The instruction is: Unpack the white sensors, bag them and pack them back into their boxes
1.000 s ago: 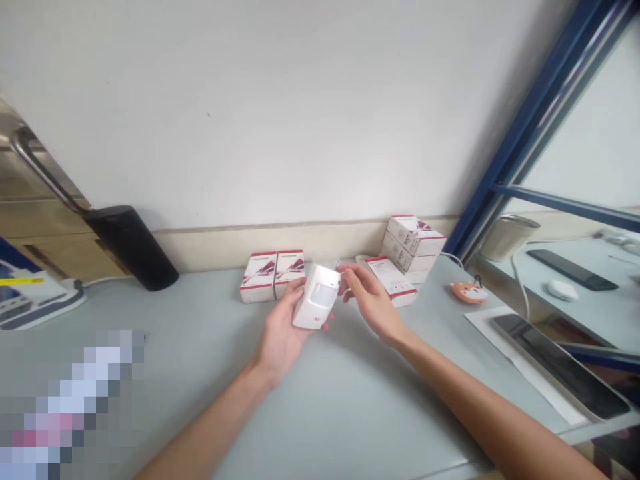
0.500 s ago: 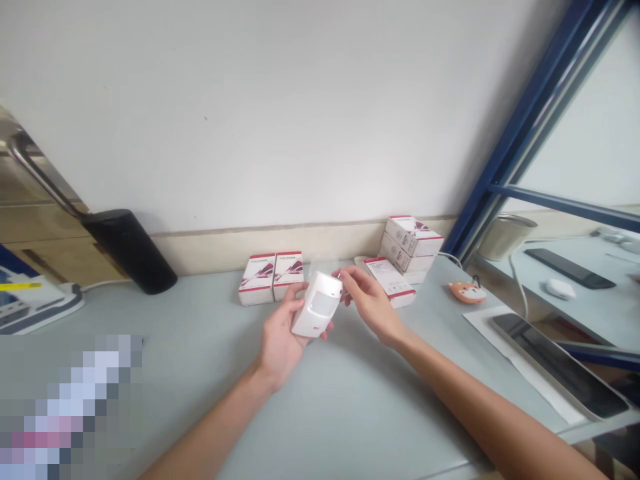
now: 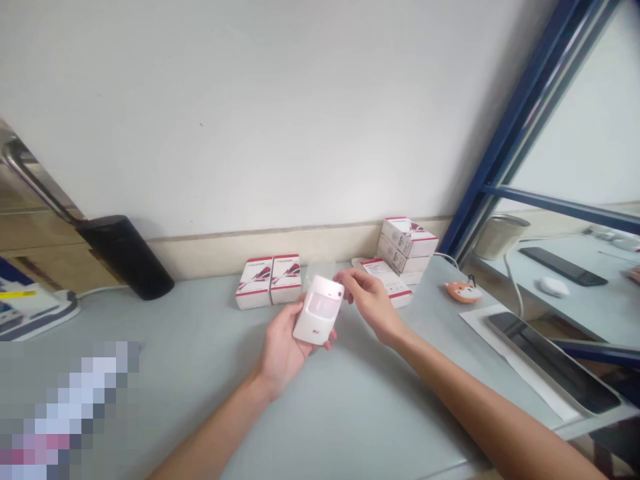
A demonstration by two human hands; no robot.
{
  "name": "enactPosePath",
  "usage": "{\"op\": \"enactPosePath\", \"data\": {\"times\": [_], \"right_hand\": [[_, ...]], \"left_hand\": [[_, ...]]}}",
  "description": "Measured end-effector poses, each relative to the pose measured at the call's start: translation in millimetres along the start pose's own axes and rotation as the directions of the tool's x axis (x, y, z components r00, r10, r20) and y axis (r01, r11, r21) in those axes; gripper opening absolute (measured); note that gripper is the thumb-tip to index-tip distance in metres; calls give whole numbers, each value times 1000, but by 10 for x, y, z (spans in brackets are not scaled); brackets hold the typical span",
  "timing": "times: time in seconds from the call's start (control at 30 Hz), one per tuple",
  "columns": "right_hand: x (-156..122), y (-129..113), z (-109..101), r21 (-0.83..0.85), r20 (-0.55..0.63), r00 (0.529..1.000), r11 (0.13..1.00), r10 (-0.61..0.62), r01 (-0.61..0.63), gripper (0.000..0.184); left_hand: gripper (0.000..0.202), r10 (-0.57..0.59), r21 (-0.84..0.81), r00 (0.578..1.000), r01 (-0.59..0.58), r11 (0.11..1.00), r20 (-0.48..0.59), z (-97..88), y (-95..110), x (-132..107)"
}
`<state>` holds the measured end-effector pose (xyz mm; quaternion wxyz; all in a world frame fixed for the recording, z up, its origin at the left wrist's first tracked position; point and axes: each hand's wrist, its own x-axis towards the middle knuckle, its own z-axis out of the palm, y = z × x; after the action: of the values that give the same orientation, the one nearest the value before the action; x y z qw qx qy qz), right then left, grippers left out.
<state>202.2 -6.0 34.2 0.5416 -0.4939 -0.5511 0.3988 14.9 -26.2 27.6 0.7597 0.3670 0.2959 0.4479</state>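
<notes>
My left hand [image 3: 285, 333] wraps round a white motion sensor [image 3: 318, 325], holding it tilted above the table with its lens window facing me. The thumb is along its left edge and fingertips show at its lower right. At the sensor's top right corner, by a small dark round spot, my right hand [image 3: 373, 300] has its thumb and index finger pinched together. What lies between those fingertips, if anything, is too small to make out. Behind the sensor is a piece of clear plastic [image 3: 320, 269], partly hidden.
Two white-and-red boxes [image 3: 254, 283] lie left of the sensor. More boxes [image 3: 409, 239] are stacked at the right, with one flat box [image 3: 395, 287] in front. Further right are an orange animal-faced case [image 3: 463, 291] and a phone [image 3: 553, 360] on white paper. A black cylinder [image 3: 127, 257] leans at left.
The sensor has turned in my left hand, so its front faces me more squarely. My right fingertips stay at its top corner, pinched closer. The whole view has shifted slightly.
</notes>
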Motion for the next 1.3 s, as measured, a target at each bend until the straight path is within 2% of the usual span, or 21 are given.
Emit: {"op": "enactPosePath", "data": {"times": [0.1,0.2,0.33,0.5,0.7,0.83,0.97,1.13,1.3], "right_hand": [[23,2,-11,21,-30,999,999,-28,29,29],[89,-12,-77,65,-144,988,996,-51,61,31],[212,-80,-268,76,-357,931,991,-77,111,34],[332,-140,-525,137,-491,859,961,-145,240,36],[398,-190,-723,112,-597,772,930,-219,350,41],[424,-232,-838,119,-655,723,915,-219,385,43],[443,-243,-913,135,-659,713,895,-240,425,46],[463,-231,-973,145,-652,715,885,-251,443,46],[498,-226,-1169,262,-699,701,860,-144,438,39]], "left_hand": [[41,-18,4,1000,18,1000,2,30,7,-8],[41,-41,27,999,41,999,21,55,0,-12],[43,-117,86,990,110,990,81,44,-23,9],[44,-173,156,973,149,976,151,-55,-22,66],[45,-243,192,943,201,961,228,-168,22,120],[47,-277,218,912,217,951,303,-207,42,144],[49,-292,242,887,214,946,357,-219,66,161],[51,-311,247,876,230,941,369,-184,104,147],[49,-357,278,855,263,924,377,-231,107,153]]}}
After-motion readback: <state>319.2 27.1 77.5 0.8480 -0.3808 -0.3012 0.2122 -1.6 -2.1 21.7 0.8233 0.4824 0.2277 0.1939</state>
